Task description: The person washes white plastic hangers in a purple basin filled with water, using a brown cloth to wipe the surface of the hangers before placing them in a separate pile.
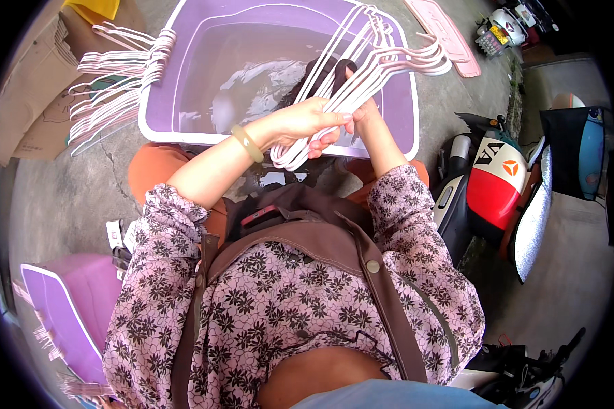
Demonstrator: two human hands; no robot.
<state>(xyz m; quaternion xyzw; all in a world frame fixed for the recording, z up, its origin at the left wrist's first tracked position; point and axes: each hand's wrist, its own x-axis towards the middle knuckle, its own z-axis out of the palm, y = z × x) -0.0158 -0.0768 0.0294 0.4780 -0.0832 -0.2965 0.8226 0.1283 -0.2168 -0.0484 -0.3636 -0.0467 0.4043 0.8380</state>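
Several slim, hooked hangers (383, 68) fill the left hand (312, 120).

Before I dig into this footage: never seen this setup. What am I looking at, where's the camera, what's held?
No machine here: a person works with two bare hands. There is one picture, from a wide fisheye camera worn on the head and looking down, so straight edges bend near its rim. The left hand grips a bundle of pale hangers. The right hand is partly hidden behind them, by a dark cloth; its exact grip is unclear. Ahead is a purple tub holding water, with more hangers over its left rim. A red and white scooter stands to the right.
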